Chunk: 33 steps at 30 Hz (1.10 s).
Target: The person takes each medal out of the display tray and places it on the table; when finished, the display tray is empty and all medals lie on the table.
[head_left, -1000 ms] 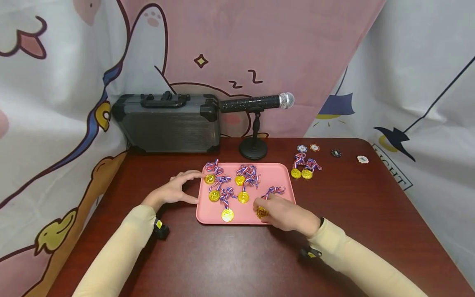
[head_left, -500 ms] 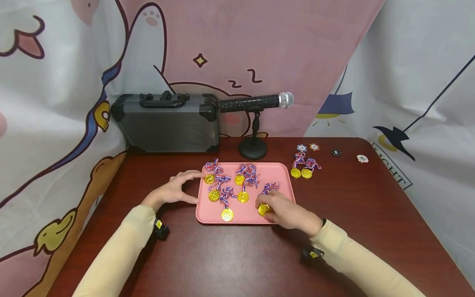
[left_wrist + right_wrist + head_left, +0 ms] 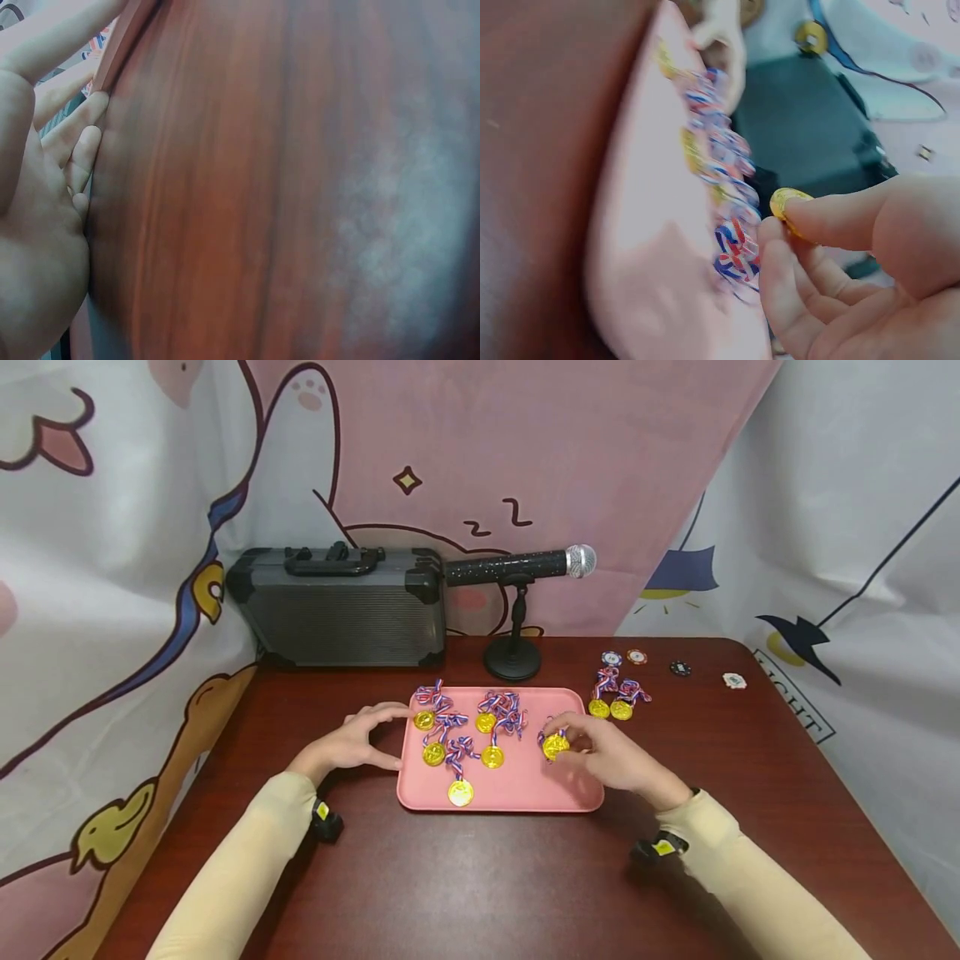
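My right hand pinches a gold medal between thumb and fingers over the right part of the pink tray. In the right wrist view the medal's gold edge shows at the thumb tip, its red, white and blue ribbon bunched below. My left hand rests at the tray's left edge, thumb and fingers spread along the rim. Several other gold medals with knotted striped ribbons lie on the tray, among them a front medal and a middle medal.
Two more medals lie on the table right of the tray. Behind them are several poker chips. A dark hard case and a microphone on a stand stand at the back.
My right hand has lifted the medal off the tray's front right and moved it back and to the right, its ribbon trailing. The left hand has stayed in place.
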Tool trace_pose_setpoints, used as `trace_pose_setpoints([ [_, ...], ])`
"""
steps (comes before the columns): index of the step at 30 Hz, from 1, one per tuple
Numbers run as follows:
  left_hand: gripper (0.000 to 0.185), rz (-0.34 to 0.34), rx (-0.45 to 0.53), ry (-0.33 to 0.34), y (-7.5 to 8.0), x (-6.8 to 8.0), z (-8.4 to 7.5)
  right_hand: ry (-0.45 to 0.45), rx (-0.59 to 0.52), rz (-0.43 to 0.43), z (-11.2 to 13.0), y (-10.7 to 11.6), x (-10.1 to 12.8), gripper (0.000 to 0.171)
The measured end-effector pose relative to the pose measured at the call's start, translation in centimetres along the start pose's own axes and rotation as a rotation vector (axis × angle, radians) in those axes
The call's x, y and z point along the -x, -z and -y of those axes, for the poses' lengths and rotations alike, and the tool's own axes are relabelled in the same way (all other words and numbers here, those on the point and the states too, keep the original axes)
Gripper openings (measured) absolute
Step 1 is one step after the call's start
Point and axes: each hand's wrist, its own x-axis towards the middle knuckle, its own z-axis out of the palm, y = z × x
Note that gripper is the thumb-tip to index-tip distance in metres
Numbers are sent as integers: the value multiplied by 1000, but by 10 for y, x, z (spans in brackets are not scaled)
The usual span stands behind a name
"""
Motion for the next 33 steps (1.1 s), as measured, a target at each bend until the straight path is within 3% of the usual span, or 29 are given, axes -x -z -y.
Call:
trace_pose_setpoints([
  [12, 87, 4, -7, 9, 0, -1, 1, -50, -13, -271, -10, 88, 3, 47],
  [18, 86, 5, 8, 13, 0, 0, 0, -137, 8, -420, -30, 119, 6, 48],
  [23, 87, 8, 9, 3, 0, 1, 0, -212, 9, -461, -60, 129, 9, 44],
  [28, 87, 3, 10, -3, -1, 0, 0, -227, -3, -493, -97, 128, 14, 44],
  [33, 89, 2, 2, 5, 0, 0, 0, -275, 54, -456, -127, 118, 21, 43],
])
